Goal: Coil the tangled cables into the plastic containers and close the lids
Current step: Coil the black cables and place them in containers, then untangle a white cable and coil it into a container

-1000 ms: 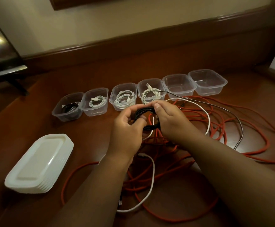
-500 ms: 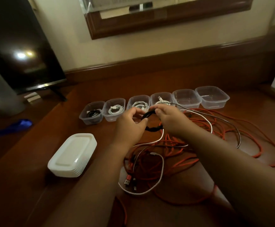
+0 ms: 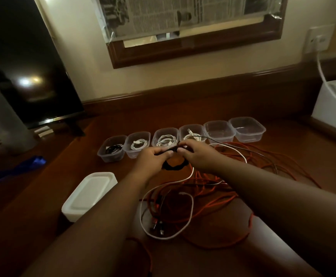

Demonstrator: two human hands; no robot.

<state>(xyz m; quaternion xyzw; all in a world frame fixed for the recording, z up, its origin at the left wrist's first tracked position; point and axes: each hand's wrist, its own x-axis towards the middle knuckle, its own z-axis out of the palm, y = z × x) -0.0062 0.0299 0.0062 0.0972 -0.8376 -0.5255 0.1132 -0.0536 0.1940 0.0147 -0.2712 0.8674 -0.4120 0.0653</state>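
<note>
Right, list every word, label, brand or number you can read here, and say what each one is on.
No text here can be read.
Newspaper sheet taped over the framed glass on the wall: columns of print and pictures, too small and blurred to read.
Containers, stack of lids, cables, TV, wall socket: no lettering shows.

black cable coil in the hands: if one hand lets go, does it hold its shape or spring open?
Likely springs looser: the black cable coil shows no tie, and both the left hand and right hand pinch it. Probably floppy, since its loop sags below the fingers. It looks thin, so likely light.
</note>
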